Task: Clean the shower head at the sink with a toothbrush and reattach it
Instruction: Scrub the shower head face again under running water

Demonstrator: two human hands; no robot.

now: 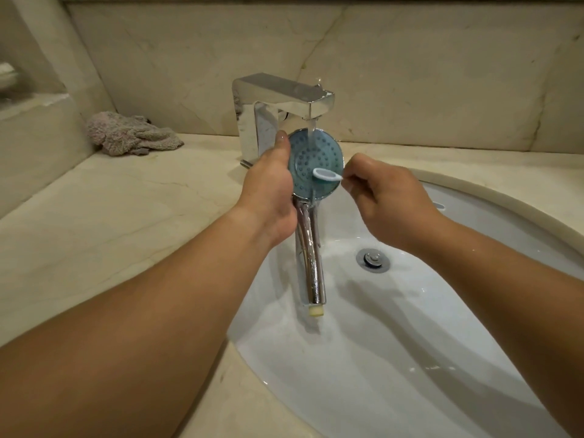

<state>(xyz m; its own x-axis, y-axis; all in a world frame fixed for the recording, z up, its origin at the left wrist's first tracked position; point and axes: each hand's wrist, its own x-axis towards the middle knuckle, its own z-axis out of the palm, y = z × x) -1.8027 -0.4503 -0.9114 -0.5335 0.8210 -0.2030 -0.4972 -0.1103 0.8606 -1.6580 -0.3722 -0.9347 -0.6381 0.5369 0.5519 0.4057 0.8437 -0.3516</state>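
We grip the shower head [311, 159] with our left hand [271, 197], fingers wrapped behind the round head and the thumb lying along its left rim, so the blue nozzle face turns up toward us. Our right hand [388, 203] pinches the toothbrush [327, 175] by its neck between curled fingers and thumb, and the white brush head lies against the lower right part of the nozzle face. The rest of the toothbrush handle is hidden inside that hand.

The shower head hangs over the sink [458, 358], its chrome handle pointing down and toward us, ending in a pale threaded stub above the white basin. Water runs from the square chrome faucet [281, 99] straight onto the top of the nozzle face. The drain plug [373, 260] sits in the basin just right of the handle.

On the marble counter [110, 216], left of the faucet and well apart from our hands, lies a crumpled grey-pink cloth [132, 134] against the wall.
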